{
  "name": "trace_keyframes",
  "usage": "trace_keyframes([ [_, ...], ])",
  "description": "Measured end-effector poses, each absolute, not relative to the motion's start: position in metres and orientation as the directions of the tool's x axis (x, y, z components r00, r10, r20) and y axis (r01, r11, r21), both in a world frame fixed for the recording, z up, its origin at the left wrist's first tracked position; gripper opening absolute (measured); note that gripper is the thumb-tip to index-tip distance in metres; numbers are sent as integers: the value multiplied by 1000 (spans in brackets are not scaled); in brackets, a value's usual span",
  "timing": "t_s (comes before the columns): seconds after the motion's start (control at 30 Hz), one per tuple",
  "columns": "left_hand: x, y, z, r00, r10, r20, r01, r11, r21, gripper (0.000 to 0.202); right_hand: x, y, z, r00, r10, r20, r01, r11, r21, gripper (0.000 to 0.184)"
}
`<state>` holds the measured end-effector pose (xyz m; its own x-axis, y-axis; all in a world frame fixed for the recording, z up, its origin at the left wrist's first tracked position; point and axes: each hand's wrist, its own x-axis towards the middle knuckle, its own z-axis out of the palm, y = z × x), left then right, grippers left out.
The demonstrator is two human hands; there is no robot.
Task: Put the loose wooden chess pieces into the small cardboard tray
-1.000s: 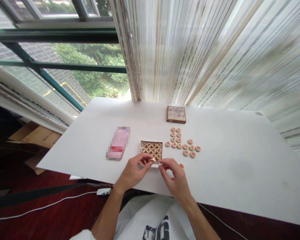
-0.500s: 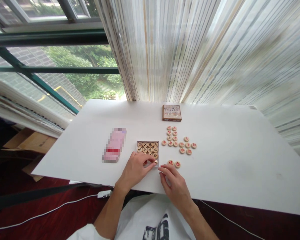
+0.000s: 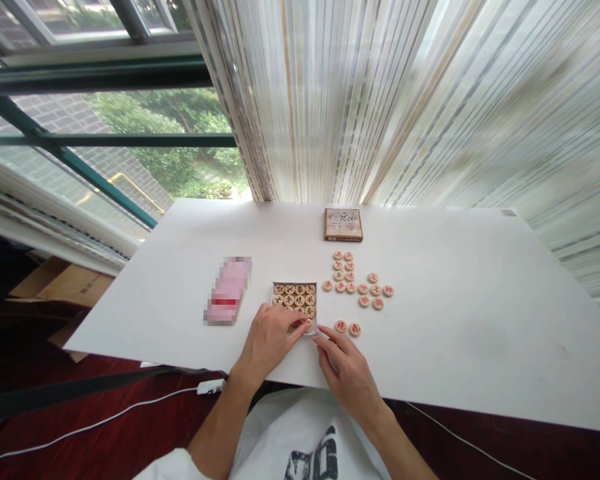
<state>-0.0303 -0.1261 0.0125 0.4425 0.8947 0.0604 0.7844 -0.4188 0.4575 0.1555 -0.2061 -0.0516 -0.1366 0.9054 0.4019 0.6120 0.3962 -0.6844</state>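
Note:
A small open box [image 3: 295,285] holds several round wooden chess pieces with black characters. My left hand [image 3: 270,340] reaches over its near edge, fingertips pinched on a chess piece [image 3: 307,325] at the near right corner. My right hand [image 3: 347,373] lies on the white table [image 3: 455,333] just right of that corner, fingers stretched out and holding nothing. Two red-marked pieces [image 3: 347,327] sit close to its fingertips. Several more red-marked pieces [image 3: 357,283] lie loose to the right of the box.
The box's printed lid [image 3: 343,225] lies farther back. A pink blurred flat object [image 3: 227,291] lies left of the box. Striped curtains hang behind the table, and a window is at the left. A white cable [image 3: 105,420] runs over the dark floor below.
My left hand has brought the piece down into the box's near right corner. My right hand has dropped from beside it to rest on the table, uncovering two red pieces.

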Motion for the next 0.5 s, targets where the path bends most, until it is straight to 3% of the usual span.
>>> trace_keyframes([
  [0.5, -26, -128, 9, 476, 878, 48, 771, -442, 459, 12, 156, -205, -54, -139, 910, 391, 616, 389, -685, 29],
])
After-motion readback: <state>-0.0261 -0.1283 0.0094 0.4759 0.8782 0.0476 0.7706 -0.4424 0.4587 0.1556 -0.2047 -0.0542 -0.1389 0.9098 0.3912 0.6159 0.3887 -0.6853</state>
